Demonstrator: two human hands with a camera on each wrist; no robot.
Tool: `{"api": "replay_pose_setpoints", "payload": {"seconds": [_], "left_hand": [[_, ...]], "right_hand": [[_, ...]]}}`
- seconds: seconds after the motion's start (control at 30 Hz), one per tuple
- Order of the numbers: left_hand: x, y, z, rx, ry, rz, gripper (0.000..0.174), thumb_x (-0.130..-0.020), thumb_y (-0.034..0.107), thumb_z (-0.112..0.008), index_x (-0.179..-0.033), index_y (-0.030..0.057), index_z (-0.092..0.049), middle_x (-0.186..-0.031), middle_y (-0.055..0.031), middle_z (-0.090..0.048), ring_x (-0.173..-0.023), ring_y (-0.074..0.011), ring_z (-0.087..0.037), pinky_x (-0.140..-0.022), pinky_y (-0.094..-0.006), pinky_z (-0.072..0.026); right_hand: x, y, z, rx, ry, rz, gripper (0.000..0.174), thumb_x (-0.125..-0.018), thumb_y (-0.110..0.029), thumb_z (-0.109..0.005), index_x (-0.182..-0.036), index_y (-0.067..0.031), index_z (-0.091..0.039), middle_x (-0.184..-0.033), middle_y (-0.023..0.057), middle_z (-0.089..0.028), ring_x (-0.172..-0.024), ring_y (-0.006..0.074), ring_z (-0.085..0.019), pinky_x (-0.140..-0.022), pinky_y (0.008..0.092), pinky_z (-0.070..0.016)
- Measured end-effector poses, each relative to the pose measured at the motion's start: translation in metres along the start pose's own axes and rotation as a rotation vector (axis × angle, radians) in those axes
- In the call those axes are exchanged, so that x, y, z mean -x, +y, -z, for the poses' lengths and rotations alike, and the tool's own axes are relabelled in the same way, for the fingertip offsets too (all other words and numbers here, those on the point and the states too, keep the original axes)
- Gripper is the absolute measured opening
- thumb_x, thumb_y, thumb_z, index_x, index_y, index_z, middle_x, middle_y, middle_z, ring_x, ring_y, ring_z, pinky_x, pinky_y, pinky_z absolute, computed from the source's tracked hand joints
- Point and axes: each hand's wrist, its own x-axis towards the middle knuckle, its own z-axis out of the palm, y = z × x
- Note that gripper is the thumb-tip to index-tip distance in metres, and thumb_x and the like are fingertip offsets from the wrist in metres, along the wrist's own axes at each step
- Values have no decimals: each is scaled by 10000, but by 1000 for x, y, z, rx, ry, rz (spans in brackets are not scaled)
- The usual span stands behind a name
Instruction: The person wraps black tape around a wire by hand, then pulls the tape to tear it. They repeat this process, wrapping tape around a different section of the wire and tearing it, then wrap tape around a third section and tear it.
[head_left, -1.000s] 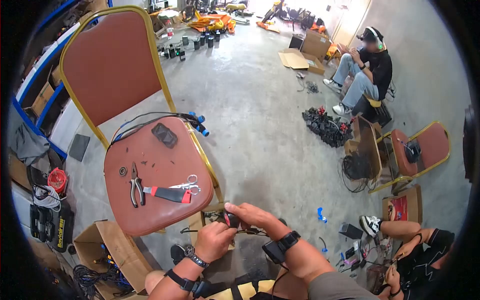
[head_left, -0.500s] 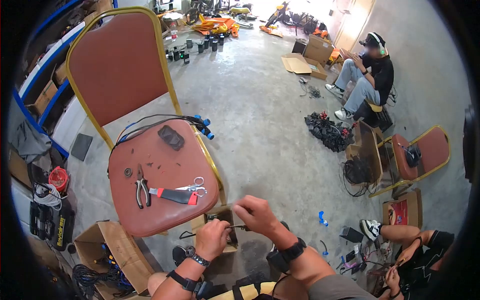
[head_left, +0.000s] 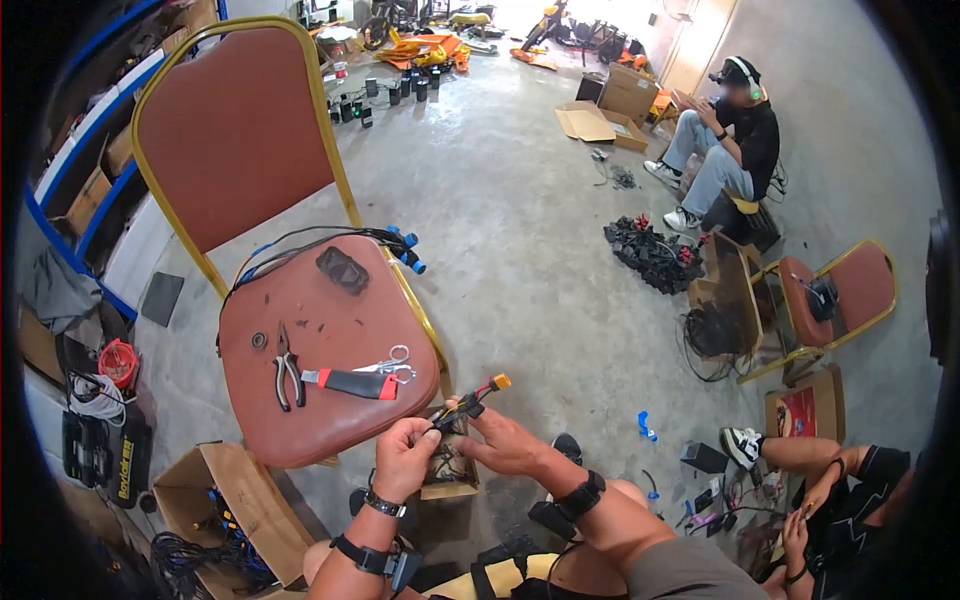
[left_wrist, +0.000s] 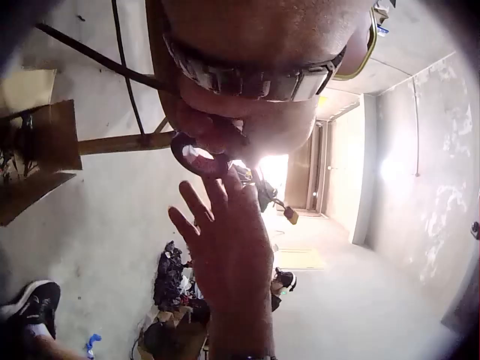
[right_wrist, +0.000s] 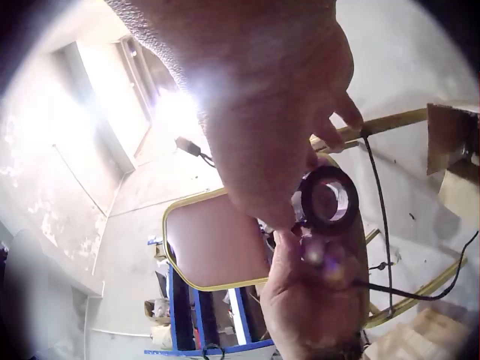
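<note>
In the head view, my left hand (head_left: pixel 405 458) curls its fingers at the near end of a dark cable (head_left: pixel 462 406). A yellow connector (head_left: pixel 501 381) sticks up at the cable's far end. My right hand (head_left: pixel 508 444) meets the cable between thumb and forefinger, its other fingers stretched out in the left wrist view. A roll of black tape (right_wrist: pixel 330 199) shows in the right wrist view, right by the fingertips of both hands. The same roll (left_wrist: pixel 199 156) sits just under my left fingers in the left wrist view. Part of the grip is hidden behind the hands.
A red chair seat (head_left: pixel 300 430) close by bears pliers (head_left: pixel 287 370), a red-and-black knife (head_left: pixel 350 384) and scissors (head_left: pixel 400 365). An open carton (head_left: pixel 230 500) with cables stands left. Two people sit at right, near a heap of black parts (head_left: pixel 650 255).
The tape roll was visible between my hands, then my hands drew slightly apart. Now they are together again, raised a little, with the cable and its yellow connector in sight.
</note>
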Motion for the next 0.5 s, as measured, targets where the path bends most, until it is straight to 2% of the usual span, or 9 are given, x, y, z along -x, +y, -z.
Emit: {"api": "replay_pose_setpoints", "payload": {"seconds": [0.07,0.1,0.17,0.2,0.23,0.3,0.33,0.43,0.5], "left_hand": [[3,15,3,299,-174,192,85,-919,69,-673,-965,0,-651,-726,26,-600,-590,-43,-517,-533,-204,-417],[3,15,4,297,-173,191,85,-919,69,-673,-965,0,-651,-726,26,-600,-590,-43,-517,-533,-204,-417],[5,12,6,445,-227,206,79,-927,59,-666,-983,6,-645,-710,25,-596,-539,-32,-500,-479,-193,-389],[6,11,6,443,-224,211,79,-927,59,-666,-983,6,-645,-710,25,-596,-539,-32,-500,-479,-193,-389],[6,9,7,463,-214,223,79,-923,54,-669,-981,6,-643,-712,25,-598,-533,-38,-500,-477,-198,-393],[4,4,7,505,-193,222,98,-906,58,-674,-976,-1,-636,-698,-2,-607,-521,-72,-525,-470,-208,-408],[3,4,7,492,-193,219,101,-905,64,-678,-973,2,-637,-696,1,-604,-518,-69,-519,-466,-207,-403],[3,8,6,488,-204,216,131,-897,88,-686,-991,-1,-658,-702,14,-593,-509,-56,-495,-465,-198,-377],[1,13,7,499,-207,251,162,-902,85,-666,-1030,-15,-667,-710,4,-598,-528,-69,-509,-480,-205,-389]], "right_hand": [[-3,0,-1,-345,22,47,475,-958,-273,-650,-1320,-1,-506,-1238,143,-619,-1158,247,-611,-949,372,-499],[-4,2,-1,-346,23,48,475,-958,-273,-650,-1320,-1,-506,-1238,143,-619,-1158,247,-611,-949,372,-499],[-5,12,-5,-670,-127,-88,519,-950,-234,-679,-1378,-21,-475,-1196,104,-653,-1078,164,-621,-931,326,-503],[-5,15,-9,-754,-123,-130,508,-912,-180,-720,-1357,-23,-532,-1084,92,-692,-971,141,-636,-897,309,-516],[-4,19,-12,-760,-128,-135,508,-912,-180,-720,-1357,-23,-532,-1084,92,-692,-971,141,-636,-897,309,-516],[-4,18,-11,-658,-126,-183,414,-887,-190,-743,-1242,-8,-636,-1029,92,-711,-947,145,-646,-876,317,-523],[-3,15,-6,-651,-119,-158,342,-857,-194,-768,-1129,1,-695,-988,94,-716,-946,139,-647,-865,319,-523],[0,30,-21,-733,-65,-197,312,-855,-191,-766,-1089,1,-693,-942,59,-700,-864,116,-632,-776,304,-529],[-1,15,-7,-761,-55,-192,271,-868,-179,-750,-1053,9,-688,-928,39,-682,-828,103,-613,-745,291,-520]]}}
